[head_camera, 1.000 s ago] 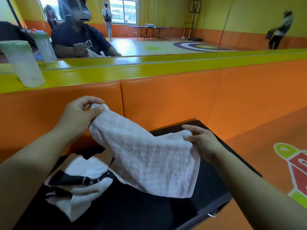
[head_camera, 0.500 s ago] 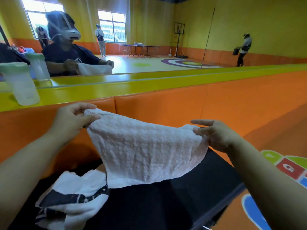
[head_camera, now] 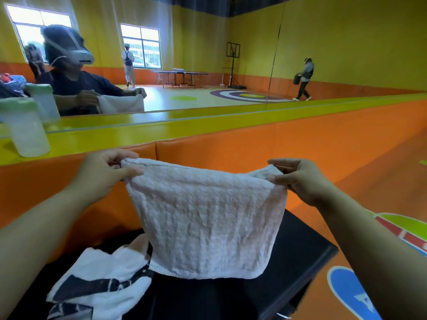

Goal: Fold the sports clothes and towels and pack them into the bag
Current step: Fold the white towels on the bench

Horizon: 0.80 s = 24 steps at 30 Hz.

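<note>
Plainly, a white towel point(head_camera: 208, 218) was held up by its two upper corners above a black counter point(head_camera: 300, 255); the left corner was pinched between the thumb and curled fingers of the left hand point(head_camera: 104, 174), and the right corner was pinched in the same manner by the right hand point(head_camera: 302, 181); each grip was thus closed narrowly on the cloth. The towel was spread between the two hands, its top edge sagging a little at the middle, and it was hung in front of an orange padded wall point(head_camera: 254, 146); its lower hem was seen low over the counter, though whether the two were touching could not be told. A crumpled white garment with black bands point(head_camera: 99, 280) was laid on the near left part of the counter; the towel's lower left corner was seen just beside it. A translucent cup with a pale green lid point(head_camera: 23, 128) was stood upright on a yellow ledge point(head_camera: 184, 125) at the far left, well apart from the towel; above the ledge a mirror point(head_camera: 231, 42) was mounted, in which the hands and the towel were reflected. An orange floor with coloured markings point(head_camera: 346, 289) was seen to the right of the counter.
</note>
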Tool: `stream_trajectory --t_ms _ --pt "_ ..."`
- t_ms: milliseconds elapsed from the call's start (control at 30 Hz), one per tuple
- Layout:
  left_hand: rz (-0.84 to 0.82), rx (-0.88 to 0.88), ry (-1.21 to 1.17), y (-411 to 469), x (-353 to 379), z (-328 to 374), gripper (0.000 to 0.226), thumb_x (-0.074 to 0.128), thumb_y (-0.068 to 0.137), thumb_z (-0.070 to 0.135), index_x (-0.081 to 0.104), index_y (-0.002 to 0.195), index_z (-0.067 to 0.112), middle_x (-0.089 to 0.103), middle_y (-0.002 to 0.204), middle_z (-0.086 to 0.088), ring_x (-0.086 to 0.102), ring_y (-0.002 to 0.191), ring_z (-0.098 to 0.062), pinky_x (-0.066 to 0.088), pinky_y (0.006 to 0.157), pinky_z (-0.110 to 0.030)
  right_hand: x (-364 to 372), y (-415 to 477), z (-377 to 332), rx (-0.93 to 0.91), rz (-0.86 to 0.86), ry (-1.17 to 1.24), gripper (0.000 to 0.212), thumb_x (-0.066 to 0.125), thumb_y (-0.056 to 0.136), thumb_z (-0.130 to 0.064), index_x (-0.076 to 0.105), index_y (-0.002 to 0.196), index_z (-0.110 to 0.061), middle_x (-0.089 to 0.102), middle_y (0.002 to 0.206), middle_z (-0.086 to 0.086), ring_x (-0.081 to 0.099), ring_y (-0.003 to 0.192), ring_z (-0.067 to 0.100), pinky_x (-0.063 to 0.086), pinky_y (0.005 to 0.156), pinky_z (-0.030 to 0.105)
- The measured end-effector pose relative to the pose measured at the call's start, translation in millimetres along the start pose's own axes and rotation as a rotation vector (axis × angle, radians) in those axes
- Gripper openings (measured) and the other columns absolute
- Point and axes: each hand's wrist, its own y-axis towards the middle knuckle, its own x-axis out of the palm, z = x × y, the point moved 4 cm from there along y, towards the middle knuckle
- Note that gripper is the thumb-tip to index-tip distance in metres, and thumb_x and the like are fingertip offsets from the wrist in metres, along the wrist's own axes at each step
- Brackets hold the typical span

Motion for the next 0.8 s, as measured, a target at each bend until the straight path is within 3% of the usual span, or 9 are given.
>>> stream_trajectory --t_ms 100,200,267,367,433,500,600,733,800 --pt "-0.019 0.024 0.042 1 -2 3 0.031 0.08 0.069 0.004 0.067 0.085 0.027 0.063 0.084 -0.006 0.058 0.062 0.002 0.046 0.055 -0.006 1 -5 -2 0.009 -0.026 -0.029 0.04 0.065 0.077 0.016 0.067 0.111 -0.007 0.07 0.101 0.015 0.07 0.088 0.028 0.06 0.077 0.035" --pt "-0.044 0.055 0.096 3 -3 5 0.029 0.082 0.067 0.01 0.068 0.083 0.03 0.066 0.094 -0.027 0.057 0.076 -0.021 0.053 0.07 -0.03 -4 -10 -5 0.011 0.083 0.019 0.032 0.068 0.074 0.016 0.068 0.097 -0.006 0.069 0.094 0.017 0.07 0.079 0.026 0.06 0.065 0.029" --pt "-0.048 0.078 0.141 4 -3 7 0.027 0.083 0.067 0.013 0.067 0.081 0.031 0.066 0.094 -0.029 0.057 0.076 -0.024 0.052 0.075 -0.044 -8 -13 -7 -0.025 0.187 0.017 0.023 0.072 0.073 0.013 0.066 0.088 -0.003 0.068 0.084 0.016 0.067 0.07 0.023 0.059 0.061 0.027" --pt "-0.045 0.145 0.195 7 1 11 0.022 0.082 0.069 0.015 0.067 0.071 0.032 0.068 0.085 -0.024 0.058 0.071 -0.026 0.047 0.067 -0.036 -12 -16 -13 -0.124 0.28 -0.16 0.019 0.077 0.072 0.007 0.064 0.073 -0.007 0.063 0.068 0.009 0.06 0.062 0.022 0.053 0.061 0.035" --pt "-0.04 0.188 0.277 10 2 12 0.015 0.08 0.072 0.022 0.069 0.071 0.031 0.07 0.084 -0.017 0.061 0.076 -0.032 0.049 0.07 -0.04 -15 -17 -18 -0.195 0.337 -0.354 0.02 0.076 0.074 0.002 0.063 0.068 -0.011 0.06 0.062 0.004 0.054 0.056 0.017 0.046 0.056 0.033" --pt "-0.055 0.234 0.364 13 2 15 0.017 0.076 0.078 0.027 0.065 0.075 0.04 0.068 0.083 -0.01 0.06 0.08 -0.03 0.048 0.071 -0.039 -18 -19 -27 -0.274 0.392 -0.576 0.015 0.075 0.076 -0.005 0.063 0.07 -0.012 0.056 0.059 -0.002 0.048 0.052 0.012 0.037 0.05 0.025" --pt "-0.055 0.327 0.459 19 3 22 0.022 0.072 0.081 0.028 0.061 0.066 0.04 0.056 0.082 -0.006 0.052 0.079 -0.023 0.038 0.064 -0.029 -21 -23 -36 -0.335 0.45 -0.842 0.012 0.075 0.079 -0.016 0.063 0.079 -0.015 0.052 0.063 -0.004 0.048 0.058 0.012 0.032 0.05 0.027" --pt "-0.015 0.316 0.38 28 3 27 0.01 0.071 0.082 0.024 0.065 0.074 0.023 0.056 0.09 -0.007 0.051 0.085 -0.022 0.035 0.068 -0.024 -28 -21 -35 -0.373 0.425 -0.739 0.018 0.073 0.08 -0.016 0.057 0.073 -0.017 0.056 0.097 0.002 0.056 0.089 0.021 0.045 0.075 0.036" --pt "-0.008 0.265 0.349 32 -1 27 0.013 0.068 0.084 0.028 0.066 0.075 0.02 0.063 0.087 -0.013 0.055 0.081 -0.026 0.036 0.062 -0.02 -30 -21 -37 -0.336 0.279 -0.505 0.022 0.074 0.08 -0.013 0.054 0.07 -0.016 0.063 0.08 -0.006 0.058 0.075 0.012 0.048 0.07 0.036"
